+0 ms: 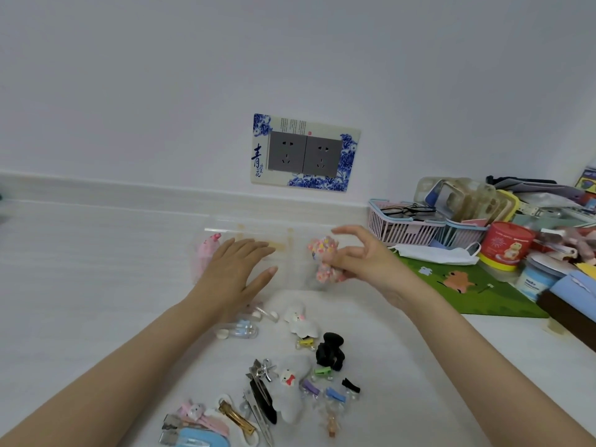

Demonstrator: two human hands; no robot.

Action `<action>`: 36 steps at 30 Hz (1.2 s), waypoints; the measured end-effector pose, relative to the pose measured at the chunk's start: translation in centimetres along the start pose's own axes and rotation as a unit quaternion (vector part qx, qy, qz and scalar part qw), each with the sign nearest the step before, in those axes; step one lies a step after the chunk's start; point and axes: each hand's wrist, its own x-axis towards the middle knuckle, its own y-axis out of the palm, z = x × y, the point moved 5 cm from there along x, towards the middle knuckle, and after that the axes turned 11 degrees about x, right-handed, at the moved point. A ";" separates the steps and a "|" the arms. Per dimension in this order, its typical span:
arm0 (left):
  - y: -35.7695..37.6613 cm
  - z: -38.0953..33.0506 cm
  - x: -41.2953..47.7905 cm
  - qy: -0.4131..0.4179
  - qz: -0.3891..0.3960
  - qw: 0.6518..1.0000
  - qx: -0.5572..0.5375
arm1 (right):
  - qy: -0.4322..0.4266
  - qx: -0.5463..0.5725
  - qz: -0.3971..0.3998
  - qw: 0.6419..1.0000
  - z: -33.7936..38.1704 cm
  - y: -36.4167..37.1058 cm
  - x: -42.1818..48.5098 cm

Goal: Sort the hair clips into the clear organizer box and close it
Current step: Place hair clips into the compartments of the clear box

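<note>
Head view: right hand pinches a flowery pink clip in thumb and lower fingers, index lifted, over the right end of the clear box. Left hand lies flat and empty on the box, steadying it. Best to lower the clip squarely into one compartment, then let go. Pile of clips waits near.
</note>
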 end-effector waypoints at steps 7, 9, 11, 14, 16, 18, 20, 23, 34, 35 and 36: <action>0.0 0.3 -0.1 0.006 -0.004 1.000 -0.013 | -0.011 -0.086 -0.048 0.995 0.4 1.9 6.2; 0.0 0.4 -0.1 0.005 -0.003 1.000 -0.019 | -0.002 -0.133 -0.057 0.990 -0.5 2.2 7.6; 0.0 0.4 -0.2 0.008 -0.009 1.000 -0.019 | -0.006 -0.172 -0.062 0.983 -1.1 2.5 8.6; -0.1 0.4 -0.1 0.011 -0.010 1.000 -0.022 | -0.030 -0.229 -0.059 0.971 -1.3 2.9 9.2; -0.1 0.4 -0.2 0.010 -0.003 1.000 -0.026 | -0.049 -0.290 -0.053 0.954 -1.1 3.1 8.9; -0.1 0.4 -0.2 0.007 0.004 0.999 -0.031 | -0.072 -0.322 -0.050 0.943 -0.6 3.2 8.2; -0.4 0.3 -0.1 0.007 0.008 0.999 -0.042 | -0.110 -0.319 -0.048 0.940 0.4 3.1 6.9; -1.3 -0.8 0.1 0.026 0.002 0.996 -0.081 | -0.145 -0.237 -0.039 0.960 1.3 2.5 3.8; -0.2 -4.9 -1.3 0.002 0.201 0.979 -0.043 | 0.091 -0.181 0.060 0.977 -4.5 1.2 -2.4; 0.2 -4.9 -1.4 0.006 0.202 0.979 -0.036 | 0.096 -0.188 0.061 0.976 -4.5 1.3 -2.5; 0.5 -4.9 -1.5 0.007 0.201 0.979 -0.037 | 0.099 -0.189 0.065 0.975 -4.6 1.5 -2.6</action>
